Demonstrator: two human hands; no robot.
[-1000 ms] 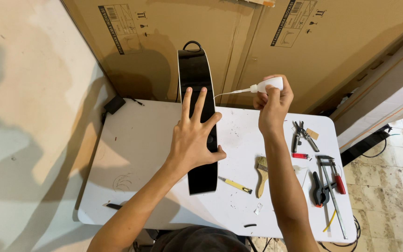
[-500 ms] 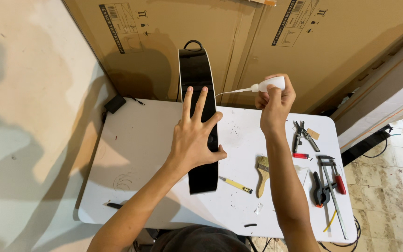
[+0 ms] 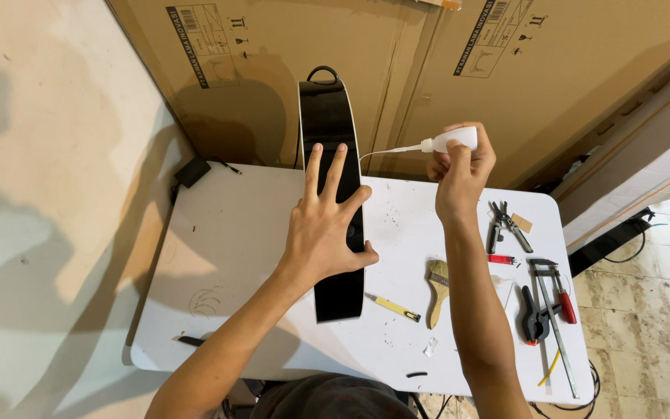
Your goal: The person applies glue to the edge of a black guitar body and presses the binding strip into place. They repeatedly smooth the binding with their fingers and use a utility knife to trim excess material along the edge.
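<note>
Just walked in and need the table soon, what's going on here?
A person's left hand presses flat on a long black panel lying on the white table. The right hand holds a small white bottle, its thin nozzle aimed at the panel's edge. A brush, pliers and clamps lie to the right.

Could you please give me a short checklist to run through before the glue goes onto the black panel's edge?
1. Panel held down: ok. The left hand lies flat on the black panel.
2. Bottle gripped: ok. The right hand holds the white glue bottle.
3. Nozzle aimed: ok. The thin nozzle points at the panel's right edge, its tip close to it.
4. Nozzle touching the edge: cannot tell.
5. Panel fully supported: not ok. Its far end overhangs the white table toward the cardboard boxes.
6. Tools clear of the panel: ok. Knife and brush lie to its right.
</note>
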